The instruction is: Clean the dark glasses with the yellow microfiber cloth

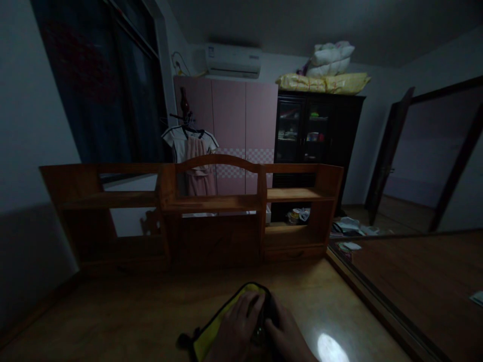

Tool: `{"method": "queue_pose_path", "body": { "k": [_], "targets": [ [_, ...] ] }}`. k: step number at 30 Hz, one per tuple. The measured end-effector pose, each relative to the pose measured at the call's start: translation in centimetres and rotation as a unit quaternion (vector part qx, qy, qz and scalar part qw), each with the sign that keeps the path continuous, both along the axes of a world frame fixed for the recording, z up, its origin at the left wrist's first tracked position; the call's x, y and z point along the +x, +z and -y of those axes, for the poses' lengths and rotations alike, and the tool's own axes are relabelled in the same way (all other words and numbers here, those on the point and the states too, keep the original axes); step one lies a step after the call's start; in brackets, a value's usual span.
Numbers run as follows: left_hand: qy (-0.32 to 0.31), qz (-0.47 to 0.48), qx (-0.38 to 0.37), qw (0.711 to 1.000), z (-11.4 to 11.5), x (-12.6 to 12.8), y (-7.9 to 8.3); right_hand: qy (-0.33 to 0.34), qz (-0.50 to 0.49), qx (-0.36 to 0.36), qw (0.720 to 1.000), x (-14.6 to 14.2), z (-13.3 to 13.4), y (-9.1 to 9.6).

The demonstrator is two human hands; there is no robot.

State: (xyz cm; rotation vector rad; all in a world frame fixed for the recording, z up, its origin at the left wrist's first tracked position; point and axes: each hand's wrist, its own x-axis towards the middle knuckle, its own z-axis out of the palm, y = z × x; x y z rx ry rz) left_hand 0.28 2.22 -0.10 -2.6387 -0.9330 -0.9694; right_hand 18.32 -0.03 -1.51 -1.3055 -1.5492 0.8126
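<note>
A yellow-green pouch (211, 327) with black edging lies at the bottom middle of the view, on the wooden surface. My left hand (236, 324) rests over it with its fingers bent together at the opening. On the other side, my right hand (289, 332) is closed on the dark edge of the pouch, its thumb toward the gap. Between the two hands a small shiny spot shows in the dark opening, too dim to make out. A black tab sticks out at the pouch's left end. Both hands' fingertips are partly hidden.
The wooden surface (124, 311) stretches up to a low wooden shelf unit (219, 203). A raised ledge (370, 301) runs along its right side, with a brown floor beyond. Behind stand pink cabinets (229, 113), a black cabinet (339, 130) and hanging clothes (196, 151).
</note>
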Motion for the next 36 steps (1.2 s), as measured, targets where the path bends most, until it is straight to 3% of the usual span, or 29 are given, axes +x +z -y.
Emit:
{"method": "queue_pose_path", "body": {
  "k": [12,24,30,34,36],
  "targets": [
    [-0.009,0.015,-0.017,1.000,0.0,0.2,-0.2,0.011,-0.081,-0.006,0.997,-0.5,0.1,1.0],
    [0.000,0.057,-0.034,0.998,-0.4,0.3,-1.2,-0.008,-0.005,0.019,1.000,0.1,0.2,-0.1],
    [0.009,0.067,-0.038,0.997,-0.2,0.3,-0.7,0.012,-0.131,-0.028,0.991,-0.4,0.1,1.6],
    [0.008,0.067,-0.049,0.997,0.0,0.4,-0.7,0.104,-0.297,-0.098,0.944,-0.9,0.2,2.5],
    [0.001,0.060,-0.043,0.997,0.1,0.4,-0.7,0.115,-0.322,-0.114,0.933,-0.9,0.2,2.2]
  ]
}}
